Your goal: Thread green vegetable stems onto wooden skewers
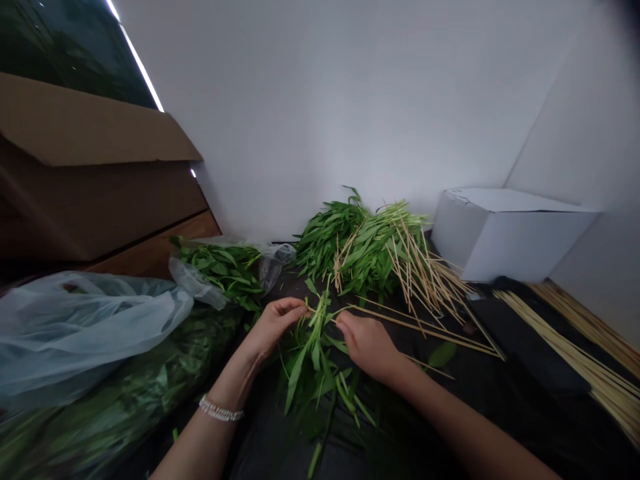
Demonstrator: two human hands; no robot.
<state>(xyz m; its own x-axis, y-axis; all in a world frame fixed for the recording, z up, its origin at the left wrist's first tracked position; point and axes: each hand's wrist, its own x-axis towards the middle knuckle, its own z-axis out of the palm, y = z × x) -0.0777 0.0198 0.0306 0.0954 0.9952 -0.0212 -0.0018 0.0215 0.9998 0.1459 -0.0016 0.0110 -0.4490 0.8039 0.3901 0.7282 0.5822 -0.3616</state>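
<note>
Bunch (pixel 314 360): it lies in the lower middle of the frame, between the two hands; its leaves spread toward the bottom edge.
Left hand (pixel 280 323): thumb and finger are pressed together at the left side of the stems, gripping what seems to be one end of the strip, though the fingertips hide the detail.
Right hand (pixel 367 343): it is curled and closed on the strip (pixel 343 310), at the right side of the stems.
Strip: it is thin and pale, and shows near the right hand. Whether it goes around the bunch or only passes behind it, I cannot tell.
Step in hand: in my judgement, the strip is being worked at the stems, with one hand at each side. No finished knot is visible.
Next move: it calls, I think, for two firm pinches and an even pull, so that the stems remain together and the thin strip does not break. Too much force could perhaps bruise the stems.
Sticks (pixel 437 280): these lie to the right of centre, partly upon the pile.
Pile (pixel 325 233): more greens are heaped at the centre of the frame, close to the white wall (pixel 320 100).
Bag (pixel 90 327): it is of clear plastic, at the lower left, with greens below it.
White box (pixel 510 240): it stands at the right, beyond the sticks.
</note>
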